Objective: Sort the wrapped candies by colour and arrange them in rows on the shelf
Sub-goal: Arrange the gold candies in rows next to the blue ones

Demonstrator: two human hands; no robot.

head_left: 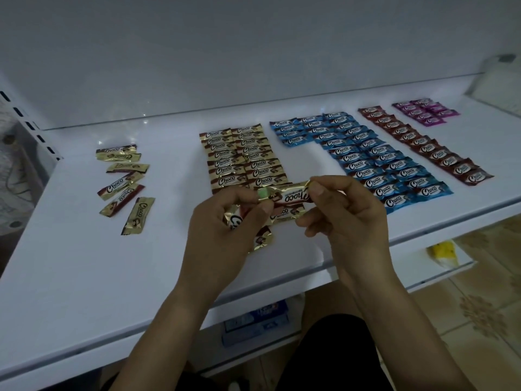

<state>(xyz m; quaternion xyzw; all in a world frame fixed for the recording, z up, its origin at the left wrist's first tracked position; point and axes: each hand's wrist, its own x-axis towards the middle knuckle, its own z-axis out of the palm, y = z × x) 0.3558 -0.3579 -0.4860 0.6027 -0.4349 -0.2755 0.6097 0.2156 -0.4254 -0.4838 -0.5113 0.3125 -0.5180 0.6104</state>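
Gold candy [284, 194] is held between both hands above the shelf [84, 277], near its front edge: the right hand [346, 218] pinches its right end, the left hand [225, 221] pinches the other end while curling round spare candies [236, 218]. Behind lie gold rows [242, 159], then blue rows [366, 156], a red row [423, 145] and purple rows [425, 112] toward the back right corner; loose candies [124, 176] lie scattered near the left edge.
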